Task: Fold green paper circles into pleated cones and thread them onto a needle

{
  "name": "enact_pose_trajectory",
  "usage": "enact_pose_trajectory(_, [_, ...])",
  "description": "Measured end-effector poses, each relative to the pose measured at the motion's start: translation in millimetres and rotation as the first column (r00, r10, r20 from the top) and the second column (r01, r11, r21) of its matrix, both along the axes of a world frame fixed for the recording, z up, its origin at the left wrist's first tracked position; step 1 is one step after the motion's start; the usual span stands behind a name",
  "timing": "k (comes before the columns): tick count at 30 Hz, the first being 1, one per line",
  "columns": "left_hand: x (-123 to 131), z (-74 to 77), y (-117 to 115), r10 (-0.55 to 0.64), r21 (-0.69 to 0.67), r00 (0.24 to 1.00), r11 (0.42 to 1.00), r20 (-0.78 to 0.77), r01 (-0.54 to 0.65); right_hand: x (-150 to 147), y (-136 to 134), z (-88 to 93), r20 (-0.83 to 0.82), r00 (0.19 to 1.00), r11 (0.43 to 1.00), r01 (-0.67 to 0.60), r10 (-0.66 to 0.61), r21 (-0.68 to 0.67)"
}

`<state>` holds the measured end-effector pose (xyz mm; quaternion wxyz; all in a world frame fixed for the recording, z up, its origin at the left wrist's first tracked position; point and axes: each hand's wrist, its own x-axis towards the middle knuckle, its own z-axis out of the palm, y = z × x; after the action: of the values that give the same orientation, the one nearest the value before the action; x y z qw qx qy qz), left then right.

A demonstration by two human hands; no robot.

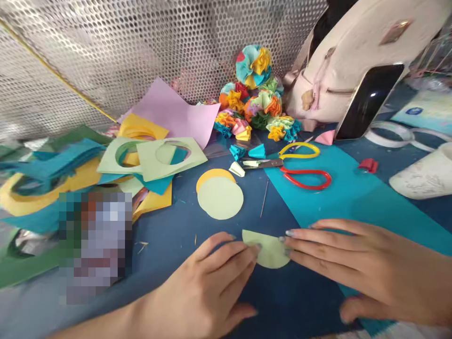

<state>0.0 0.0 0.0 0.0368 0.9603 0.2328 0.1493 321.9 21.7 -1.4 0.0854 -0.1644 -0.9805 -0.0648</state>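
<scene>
Green half-circle (270, 249) of paper lies at the bottom middle, folded 1 time. Left hand (208, 292) and right hand (353, 263) press its edges, fingers flat and close together. 2 circles (221, 197) above it lie unfolded. Finished paper balls (254, 66) sit up top.

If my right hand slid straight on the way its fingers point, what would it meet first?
The folded light green paper half-circle, which the right hand touches with its fingertips; just beyond, probably the left hand.

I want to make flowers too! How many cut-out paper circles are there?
3. A light green circle lies mid-table, a yellow circle peeks from under it, and a folded green circle is touched by left hand and right hand. More may be hidden.
</scene>
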Motion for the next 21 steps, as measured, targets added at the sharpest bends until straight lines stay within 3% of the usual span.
enact_pose_trajectory(9, [-2,1.8,5,-0.022,0.017,0.999,1.0,-0.037,0.023,-30,26,-0.3,0.005,0.993,0.991,-0.115,0.116,-0.064])
enact_pose_trajectory(21, [-2,2.3,6,-0.031,0.034,0.999,0.999,-0.014,0.031,-63,48,3.0,-0.088,0.981,0.932,-0.191,0.171,-0.307])
